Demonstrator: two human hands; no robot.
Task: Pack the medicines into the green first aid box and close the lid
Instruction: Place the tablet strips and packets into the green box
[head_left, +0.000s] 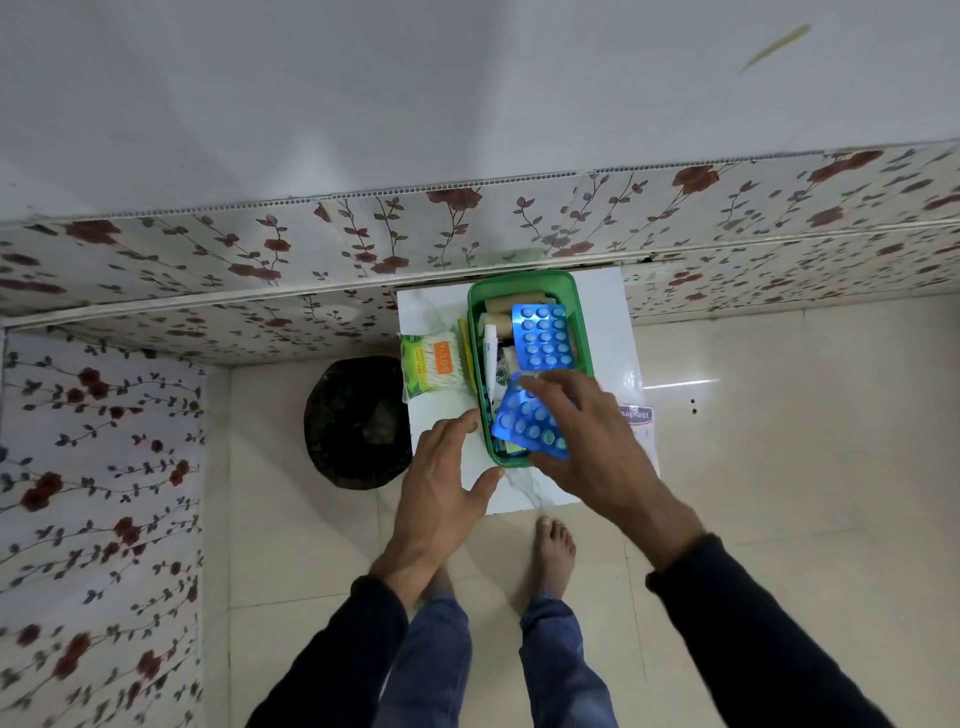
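Head view: right hand (597, 447) reaches over the near end of the green first aid box (582, 332), fingers spread and curled onto a blue blister strip (524, 423) that sits tilted across the box's near rim. Looks like a loose fingertip hold on the strip, thumb under its near edge, but a full pinch can't be confirmed. Left hand (441, 483) is open, holding nothing, fingertips just beside the box's near-left wall, likely steadying it.

Handling, judged: strip is light, thin, semi-stiff foil, slick and easy to bend; best taken by its edges, not the blisters, and laid flat. Box is light plastic and may slide on the glossy tabletop (608, 312) unless braced.

Box contents: a second blue blister strip (544, 338) lying on top at the far end, tan rolls (506, 306) at the far-left corner, a white tube (490, 353) along the left wall, darker packets underneath, unclear. Pretty full; strips may stand proud and block the lid. Lid not identifiable.

Outside: cotton bud pack (431, 366) on the tabletop left of the box, plaster packet (636, 418) right, partly hidden by the right hand. Dark round bin (356, 421) on the floor to the left.
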